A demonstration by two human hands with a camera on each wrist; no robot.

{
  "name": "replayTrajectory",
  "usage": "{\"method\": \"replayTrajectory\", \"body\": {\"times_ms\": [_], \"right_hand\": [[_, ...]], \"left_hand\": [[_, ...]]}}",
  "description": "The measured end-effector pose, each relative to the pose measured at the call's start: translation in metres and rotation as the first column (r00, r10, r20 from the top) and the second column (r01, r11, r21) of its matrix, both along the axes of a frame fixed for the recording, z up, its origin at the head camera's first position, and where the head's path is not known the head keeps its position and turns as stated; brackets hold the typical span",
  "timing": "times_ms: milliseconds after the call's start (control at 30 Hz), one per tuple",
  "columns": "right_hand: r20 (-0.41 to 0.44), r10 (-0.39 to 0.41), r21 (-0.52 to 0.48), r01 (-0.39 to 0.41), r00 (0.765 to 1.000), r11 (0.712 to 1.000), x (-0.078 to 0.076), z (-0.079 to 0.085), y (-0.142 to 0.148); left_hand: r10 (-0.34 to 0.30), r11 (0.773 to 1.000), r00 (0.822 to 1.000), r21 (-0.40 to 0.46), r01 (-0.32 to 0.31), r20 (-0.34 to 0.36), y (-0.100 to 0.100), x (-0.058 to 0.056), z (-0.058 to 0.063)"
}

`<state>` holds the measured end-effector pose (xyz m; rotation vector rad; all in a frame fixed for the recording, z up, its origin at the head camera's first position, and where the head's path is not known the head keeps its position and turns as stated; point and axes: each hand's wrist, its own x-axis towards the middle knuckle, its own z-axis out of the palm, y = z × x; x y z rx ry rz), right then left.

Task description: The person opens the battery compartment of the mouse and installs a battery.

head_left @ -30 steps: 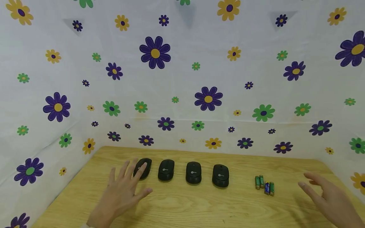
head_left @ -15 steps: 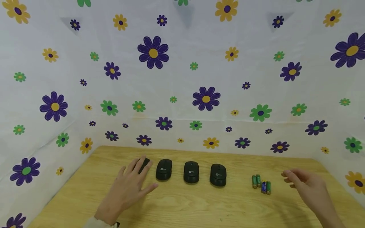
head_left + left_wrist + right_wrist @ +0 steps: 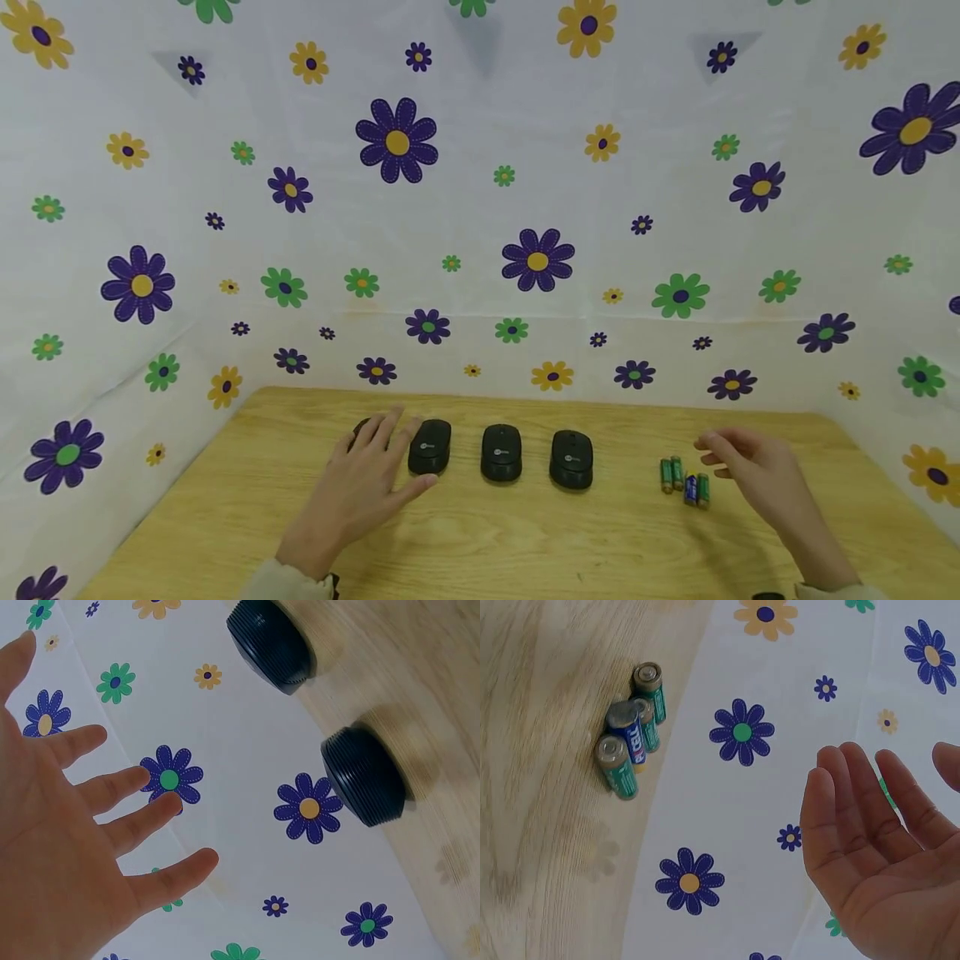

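Note:
My left hand (image 3: 356,496) hovers with fingers spread over the leftmost black computer mouse (image 3: 361,427), hiding most of it. Right beside its fingers lies a second mouse (image 3: 430,447). The left wrist view shows nothing in the palm, and two mice appear beyond the hand, the nearer mouse (image 3: 364,776) with a ribbed side. My right hand (image 3: 761,479) hangs just right of the small batteries, its fingers loosely bent and nothing in them. Three batteries are green, among them one green battery (image 3: 618,766); a blue battery (image 3: 690,489) lies between them.
To the right in the same row stand a third mouse (image 3: 501,453) and a fourth black mouse (image 3: 572,460). The wooden table (image 3: 495,542) ends at a white cloth (image 3: 465,217) with printed flowers, which encloses the back and both sides.
My right hand has moved left, toward the batteries, its fingers closer together than at first. My left hand has shifted a little right across the leftmost mouse. Mice and batteries stay put.

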<state>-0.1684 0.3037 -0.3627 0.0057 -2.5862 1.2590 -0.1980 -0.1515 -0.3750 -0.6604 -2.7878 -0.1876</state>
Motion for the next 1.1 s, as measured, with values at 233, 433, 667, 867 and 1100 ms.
{"method": "replayTrajectory", "body": {"times_ms": [233,433,667,867,1100], "right_hand": [[0.053,0.025,-0.039,-0.023,0.998,0.999,-0.009,-0.002,-0.012],[0.073,0.052,-0.079,-0.046,0.996,0.996,-0.016,-0.004,-0.02],[0.113,0.081,-0.117,-0.068,0.99,0.991,-0.023,-0.005,-0.03],[0.129,0.114,-0.143,-0.095,0.985,0.985,-0.028,-0.007,-0.038],[0.126,0.129,-0.146,-0.111,0.984,0.983,-0.032,-0.011,-0.046]], "left_hand": [[-0.02,0.999,0.998,0.046,0.018,0.053,0.011,-0.003,0.0],[-0.048,0.998,0.998,0.05,0.046,0.046,0.022,-0.007,0.0],[-0.074,0.996,0.996,0.061,0.071,0.048,0.032,-0.014,-0.003],[-0.092,0.994,0.994,0.064,0.088,0.054,0.039,-0.018,-0.004],[-0.118,0.992,0.99,0.062,0.114,0.076,0.051,-0.023,-0.004]]}}
